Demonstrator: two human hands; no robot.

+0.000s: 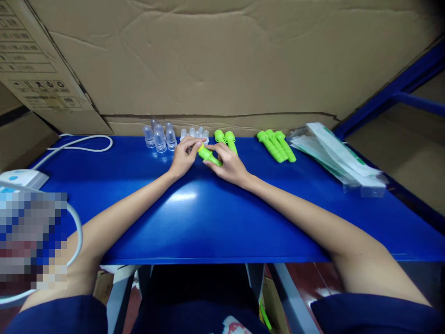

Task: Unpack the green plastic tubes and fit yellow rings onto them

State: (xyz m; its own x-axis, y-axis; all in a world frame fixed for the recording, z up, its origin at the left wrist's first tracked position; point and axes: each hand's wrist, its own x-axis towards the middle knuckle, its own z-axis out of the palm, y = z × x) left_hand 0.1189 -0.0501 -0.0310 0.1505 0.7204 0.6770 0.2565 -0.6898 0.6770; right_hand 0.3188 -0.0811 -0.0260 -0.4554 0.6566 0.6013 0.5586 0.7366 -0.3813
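Note:
Near the back of the blue table, both hands meet on a bright green plastic piece shaped like a small flashlight [210, 156], tilted with its wide end up and to the left. A yellow ring shows at that wide end. My right hand [229, 164] is closed round the green body. My left hand [184, 157] is closed at the yellow end, its thumb and fingertips touching it; any small part between them is hidden. Just behind the hands stand small clear caps [192, 132] and two more green flashlight-shaped pieces [229, 138].
Several clear plastic domes [159, 139] stand at the back left. Three green ribbed tubes [276, 146] lie right of the hands, beside clear plastic bags [342, 155]. A power strip [24, 178] with a white cable [86, 138] lies left. A cardboard wall [215, 60] backs the blue table [215, 222].

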